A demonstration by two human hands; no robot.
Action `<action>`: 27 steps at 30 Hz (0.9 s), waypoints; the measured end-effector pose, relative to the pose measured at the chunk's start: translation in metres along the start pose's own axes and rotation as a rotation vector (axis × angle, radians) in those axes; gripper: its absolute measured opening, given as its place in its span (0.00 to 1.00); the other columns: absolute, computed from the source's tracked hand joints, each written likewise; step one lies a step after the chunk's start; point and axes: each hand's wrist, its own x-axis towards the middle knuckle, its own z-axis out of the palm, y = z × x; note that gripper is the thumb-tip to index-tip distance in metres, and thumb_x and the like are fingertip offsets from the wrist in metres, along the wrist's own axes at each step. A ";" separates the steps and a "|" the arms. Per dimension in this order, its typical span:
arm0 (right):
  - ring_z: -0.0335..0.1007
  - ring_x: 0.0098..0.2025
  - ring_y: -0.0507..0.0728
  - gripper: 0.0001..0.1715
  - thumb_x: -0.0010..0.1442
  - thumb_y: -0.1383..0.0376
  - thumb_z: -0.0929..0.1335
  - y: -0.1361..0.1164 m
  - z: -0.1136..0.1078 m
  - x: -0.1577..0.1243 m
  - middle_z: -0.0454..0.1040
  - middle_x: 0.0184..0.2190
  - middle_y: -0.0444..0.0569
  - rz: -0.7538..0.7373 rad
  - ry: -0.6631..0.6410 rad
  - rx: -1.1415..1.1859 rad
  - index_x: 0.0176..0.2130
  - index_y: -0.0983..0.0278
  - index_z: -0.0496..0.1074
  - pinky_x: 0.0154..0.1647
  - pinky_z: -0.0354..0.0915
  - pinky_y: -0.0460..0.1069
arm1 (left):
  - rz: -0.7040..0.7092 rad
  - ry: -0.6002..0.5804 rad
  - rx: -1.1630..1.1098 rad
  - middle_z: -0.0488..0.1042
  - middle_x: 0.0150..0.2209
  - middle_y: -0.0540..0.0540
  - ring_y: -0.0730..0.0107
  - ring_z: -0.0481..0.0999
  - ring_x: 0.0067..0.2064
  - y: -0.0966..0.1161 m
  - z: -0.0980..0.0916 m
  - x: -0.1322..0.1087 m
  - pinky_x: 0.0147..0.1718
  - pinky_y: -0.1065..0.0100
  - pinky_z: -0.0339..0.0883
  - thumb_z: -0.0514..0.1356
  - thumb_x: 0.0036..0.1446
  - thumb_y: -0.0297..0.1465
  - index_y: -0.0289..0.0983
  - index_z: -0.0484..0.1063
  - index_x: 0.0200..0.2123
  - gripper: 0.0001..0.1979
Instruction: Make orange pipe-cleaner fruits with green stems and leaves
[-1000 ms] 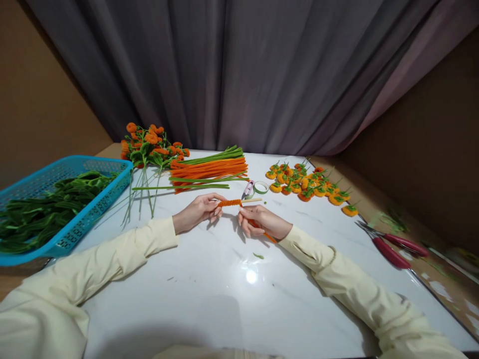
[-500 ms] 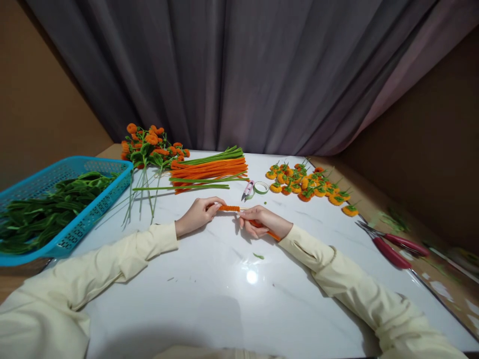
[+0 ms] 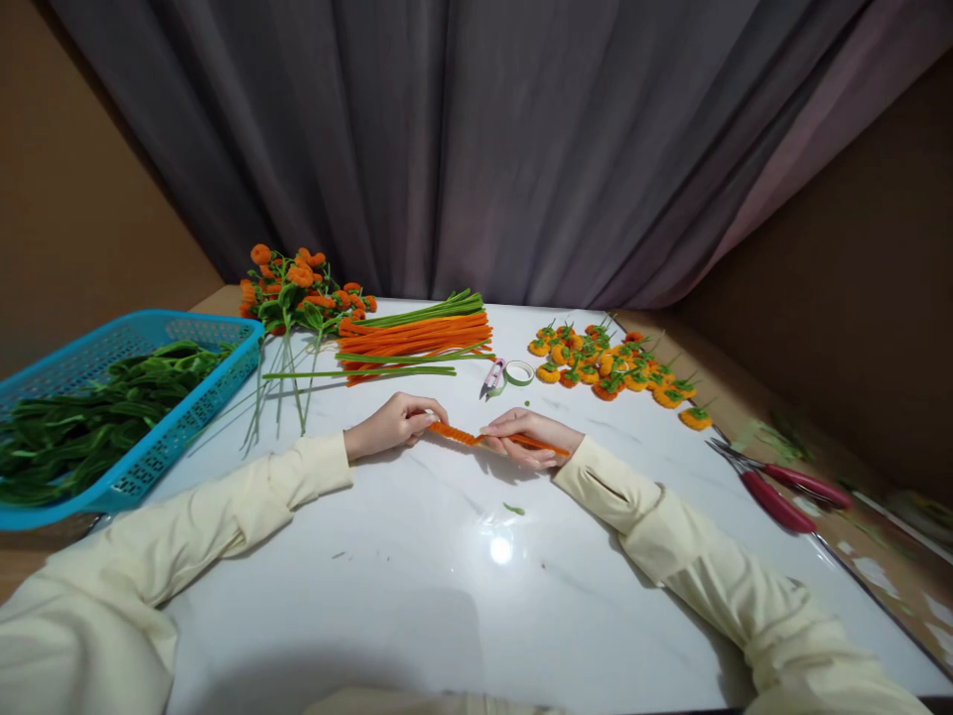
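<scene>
Between my hands, a little above the table, stretches an orange pipe cleaner (image 3: 456,433), its middle part wound in a tight coil. My left hand (image 3: 394,425) pinches the coil's left end between thumb and fingertips. My right hand (image 3: 530,437) grips the other end of the coil, and a straight orange length runs over its palm toward the wrist. Under the right fingers a thin pale edge shows, too small to name. Beyond the hands lies a bundle of orange pipe cleaners (image 3: 417,336) with green pipe cleaners (image 3: 432,310) behind it.
Pink thread snips (image 3: 492,377) lie beside a green tape roll (image 3: 519,372). Small orange and yellow flower heads (image 3: 607,362) are spread at right, near red-handled pliers (image 3: 778,501). At left are stemmed orange flowers (image 3: 302,288) and a blue basket (image 3: 141,482) holding green leaves (image 3: 96,417).
The coil was in line with a pale thin stick at its right end; now it slants down to the right and the stick no longer shows there. My right fingers have closed in more.
</scene>
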 end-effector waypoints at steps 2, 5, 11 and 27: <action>0.44 0.04 0.44 0.16 0.56 0.62 0.66 0.001 -0.001 0.000 0.62 0.06 0.40 -0.012 -0.006 -0.014 0.21 0.69 0.66 0.02 0.39 0.38 | -0.049 -0.051 -0.104 0.47 0.13 0.61 0.84 0.45 0.13 0.001 -0.002 0.000 0.13 0.77 0.40 0.58 0.52 0.35 0.31 0.70 0.33 0.11; 0.45 0.04 0.43 0.17 0.56 0.62 0.67 0.002 0.000 0.000 0.62 0.06 0.40 -0.038 -0.004 -0.035 0.20 0.70 0.67 0.03 0.39 0.38 | -0.090 -0.103 -0.201 0.46 0.13 0.61 0.84 0.44 0.13 0.003 -0.005 0.000 0.11 0.78 0.37 0.59 0.52 0.36 0.32 0.70 0.32 0.11; 0.45 0.05 0.43 0.17 0.56 0.60 0.67 0.002 0.007 -0.002 0.63 0.07 0.41 -0.086 -0.012 -0.056 0.21 0.69 0.66 0.04 0.39 0.39 | -0.173 -0.174 -0.427 0.49 0.12 0.60 0.84 0.45 0.12 0.002 -0.009 0.000 0.10 0.79 0.38 0.61 0.51 0.32 0.32 0.69 0.31 0.09; 0.48 0.07 0.45 0.20 0.60 0.53 0.63 0.007 0.020 0.008 0.70 0.13 0.44 -0.161 0.086 -0.033 0.27 0.67 0.64 0.05 0.46 0.41 | -0.024 0.017 -0.418 0.69 0.20 0.50 0.77 0.66 0.19 -0.003 0.000 0.004 0.14 0.77 0.56 0.61 0.53 0.35 0.30 0.68 0.41 0.15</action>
